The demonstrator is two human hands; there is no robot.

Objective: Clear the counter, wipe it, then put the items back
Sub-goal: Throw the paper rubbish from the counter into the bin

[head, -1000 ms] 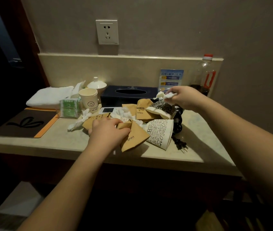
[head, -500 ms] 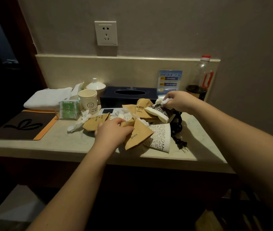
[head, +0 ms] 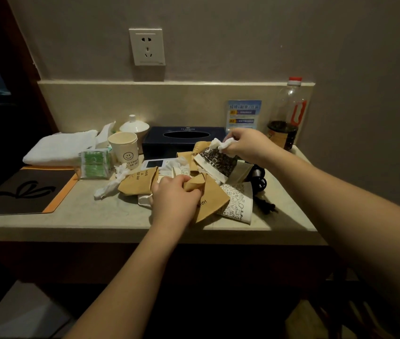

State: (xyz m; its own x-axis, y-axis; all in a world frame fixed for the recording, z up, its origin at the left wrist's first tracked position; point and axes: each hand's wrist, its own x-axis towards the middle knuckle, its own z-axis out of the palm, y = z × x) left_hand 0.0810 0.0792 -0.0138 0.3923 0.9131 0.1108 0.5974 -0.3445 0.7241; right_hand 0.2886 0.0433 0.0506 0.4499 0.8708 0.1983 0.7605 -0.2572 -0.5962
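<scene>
1. Gripping a crushed brown paper cup point(head: 210, 199), the left hand point(head: 175, 200) has its fingers curled round the cup's rim in the middle of the beige stone counter point(head: 110, 217); a second ago it lay flatter over the same heap.
2. Pinching a crumpled white tissue point(head: 222, 145), the right hand point(head: 247, 145) sits lower than a second ago, just above a squashed dark patterned paper cup point(head: 218, 162).
3. Under that hand's wrist lies a black power cord point(head: 261, 192), its plug towards the counter's front edge.
4. Between the two hands rests a white doodle-printed paper cup point(head: 238, 206) on its side.
5. Left of the left hand lie a second flattened brown paper cup point(head: 137, 183) and a twisted white tissue point(head: 110, 185).
6. Beyond the left hand stand an upright cream smiley-face paper cup point(head: 123, 150) and a navy tissue box point(head: 184, 139); both unchanged.
7. Behind the right hand stands a clear plastic bottle with a red cap point(head: 287, 116), as before.
</scene>
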